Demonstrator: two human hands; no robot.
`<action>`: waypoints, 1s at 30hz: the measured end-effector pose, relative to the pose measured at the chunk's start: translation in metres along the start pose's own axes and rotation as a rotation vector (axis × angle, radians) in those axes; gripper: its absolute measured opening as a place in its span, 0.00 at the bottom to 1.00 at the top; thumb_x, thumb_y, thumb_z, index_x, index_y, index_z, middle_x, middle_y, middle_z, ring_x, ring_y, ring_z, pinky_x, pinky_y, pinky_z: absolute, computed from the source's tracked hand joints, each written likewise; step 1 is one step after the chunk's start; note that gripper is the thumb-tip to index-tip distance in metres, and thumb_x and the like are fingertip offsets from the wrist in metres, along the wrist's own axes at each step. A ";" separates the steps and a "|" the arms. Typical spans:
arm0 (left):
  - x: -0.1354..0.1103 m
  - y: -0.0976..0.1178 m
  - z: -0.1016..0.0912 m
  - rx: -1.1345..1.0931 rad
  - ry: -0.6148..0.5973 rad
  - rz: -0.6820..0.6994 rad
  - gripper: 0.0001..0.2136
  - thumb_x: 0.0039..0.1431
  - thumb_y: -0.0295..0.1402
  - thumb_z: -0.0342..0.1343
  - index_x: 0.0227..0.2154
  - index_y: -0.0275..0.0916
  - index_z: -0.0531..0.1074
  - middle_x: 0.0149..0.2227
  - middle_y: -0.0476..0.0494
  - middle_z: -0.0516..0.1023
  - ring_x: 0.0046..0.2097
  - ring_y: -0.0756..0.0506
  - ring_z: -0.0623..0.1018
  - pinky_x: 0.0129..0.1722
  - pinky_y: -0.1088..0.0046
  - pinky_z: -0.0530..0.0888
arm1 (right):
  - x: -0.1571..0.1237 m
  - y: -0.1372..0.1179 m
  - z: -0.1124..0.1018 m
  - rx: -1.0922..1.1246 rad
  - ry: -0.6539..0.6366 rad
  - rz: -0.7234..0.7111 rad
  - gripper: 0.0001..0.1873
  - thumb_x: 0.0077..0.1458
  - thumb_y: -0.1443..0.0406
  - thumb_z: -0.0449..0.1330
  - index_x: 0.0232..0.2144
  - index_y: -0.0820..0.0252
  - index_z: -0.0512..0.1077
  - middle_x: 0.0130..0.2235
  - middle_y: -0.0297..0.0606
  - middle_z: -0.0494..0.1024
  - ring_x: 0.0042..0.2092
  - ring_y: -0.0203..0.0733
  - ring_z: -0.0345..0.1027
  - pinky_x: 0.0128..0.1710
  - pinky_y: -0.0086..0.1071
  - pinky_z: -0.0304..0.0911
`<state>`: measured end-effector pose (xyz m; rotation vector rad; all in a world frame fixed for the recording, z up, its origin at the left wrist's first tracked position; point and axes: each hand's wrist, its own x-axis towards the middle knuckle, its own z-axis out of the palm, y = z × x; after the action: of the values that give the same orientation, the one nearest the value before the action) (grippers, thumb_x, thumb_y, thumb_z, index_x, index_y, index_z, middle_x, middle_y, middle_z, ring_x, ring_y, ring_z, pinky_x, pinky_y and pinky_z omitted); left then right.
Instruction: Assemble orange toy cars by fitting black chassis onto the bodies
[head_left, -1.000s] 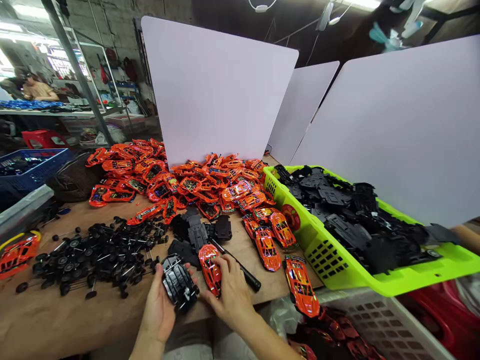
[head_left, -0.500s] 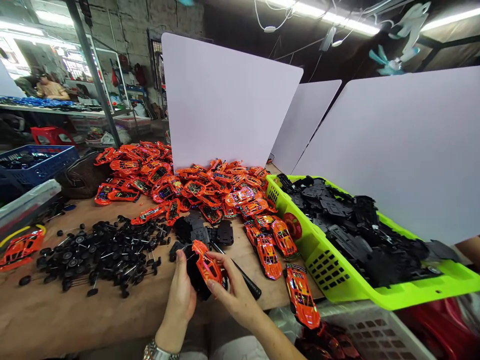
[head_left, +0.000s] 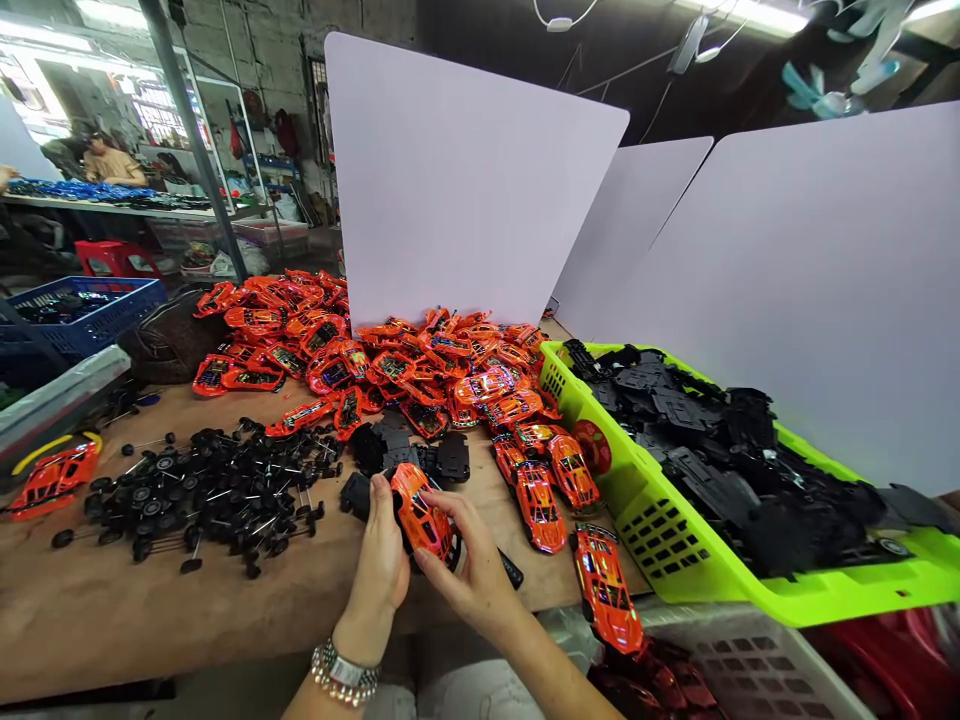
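Both my hands hold one orange toy car (head_left: 420,515) above the front edge of the wooden table (head_left: 187,610). My left hand (head_left: 381,565) grips its left side and black underside, fingers closed round it. My right hand (head_left: 469,570) pinches its right side with fingers curled. A black rod-like tool (head_left: 510,572) lies on the table under my right hand. Loose black chassis pieces (head_left: 409,455) lie just beyond the car.
A heap of orange car bodies (head_left: 390,365) fills the table's back. Black wheels on axles (head_left: 210,490) spread at the left. A green basket (head_left: 652,520) of black chassis stands right. Finished orange cars (head_left: 555,490) lie beside it. White dividers (head_left: 465,180) stand behind. A person sits far left.
The orange body, earlier on the table beside a black chassis in my left hand, now sits on that chassis, pressed between both hands. The hands have closed together.
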<state>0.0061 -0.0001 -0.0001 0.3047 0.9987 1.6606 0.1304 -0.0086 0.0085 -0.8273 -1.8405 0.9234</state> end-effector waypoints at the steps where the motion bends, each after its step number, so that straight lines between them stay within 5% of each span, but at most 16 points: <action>1: -0.001 0.001 0.002 -0.001 0.017 -0.019 0.28 0.59 0.57 0.51 0.47 0.37 0.75 0.51 0.36 0.79 0.58 0.41 0.74 0.60 0.61 0.68 | 0.000 0.000 0.000 -0.011 -0.002 -0.008 0.27 0.56 0.67 0.61 0.57 0.53 0.65 0.56 0.43 0.69 0.58 0.47 0.63 0.58 0.40 0.60; 6: -0.006 0.006 0.010 -0.005 -0.007 -0.060 0.29 0.57 0.59 0.51 0.43 0.37 0.76 0.46 0.37 0.82 0.54 0.40 0.77 0.56 0.61 0.71 | 0.003 0.002 0.000 -0.041 -0.006 0.004 0.28 0.53 0.69 0.63 0.56 0.53 0.66 0.53 0.42 0.71 0.55 0.47 0.66 0.56 0.39 0.63; 11: -0.013 0.006 0.005 0.172 0.014 0.087 0.25 0.50 0.49 0.64 0.48 0.42 0.71 0.47 0.42 0.80 0.50 0.42 0.79 0.49 0.66 0.74 | -0.007 -0.006 0.004 -0.122 0.021 0.011 0.30 0.51 0.70 0.63 0.57 0.54 0.66 0.54 0.44 0.68 0.56 0.48 0.64 0.56 0.41 0.62; 14: -0.016 0.006 -0.003 0.318 0.007 0.121 0.22 0.52 0.48 0.63 0.46 0.41 0.71 0.44 0.43 0.80 0.45 0.43 0.80 0.44 0.69 0.75 | -0.011 -0.013 0.000 -0.145 -0.030 0.008 0.31 0.50 0.65 0.66 0.57 0.53 0.66 0.56 0.45 0.65 0.58 0.51 0.62 0.57 0.42 0.61; 19: -0.023 0.005 -0.011 0.436 -0.187 0.142 0.19 0.53 0.48 0.62 0.39 0.40 0.70 0.37 0.46 0.80 0.38 0.46 0.79 0.38 0.72 0.75 | 0.012 0.002 -0.016 0.106 0.006 0.198 0.19 0.59 0.56 0.60 0.50 0.56 0.70 0.49 0.42 0.73 0.50 0.45 0.68 0.50 0.39 0.65; 24: -0.031 0.002 -0.015 0.595 -0.257 0.194 0.17 0.56 0.47 0.60 0.42 0.40 0.71 0.42 0.43 0.80 0.43 0.43 0.79 0.44 0.70 0.75 | 0.026 0.023 -0.023 0.405 -0.166 0.297 0.25 0.51 0.47 0.65 0.44 0.58 0.75 0.42 0.39 0.77 0.44 0.45 0.71 0.47 0.38 0.65; 30: -0.040 0.004 -0.014 0.819 -0.254 0.339 0.16 0.57 0.46 0.58 0.40 0.40 0.74 0.39 0.42 0.81 0.41 0.42 0.79 0.42 0.69 0.75 | 0.005 0.014 -0.017 0.656 -0.016 0.320 0.21 0.50 0.50 0.68 0.41 0.57 0.76 0.39 0.36 0.78 0.42 0.42 0.70 0.46 0.35 0.64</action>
<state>0.0081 -0.0427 0.0062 1.2511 1.4465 1.3711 0.1463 0.0070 0.0038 -0.6950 -1.2943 1.6220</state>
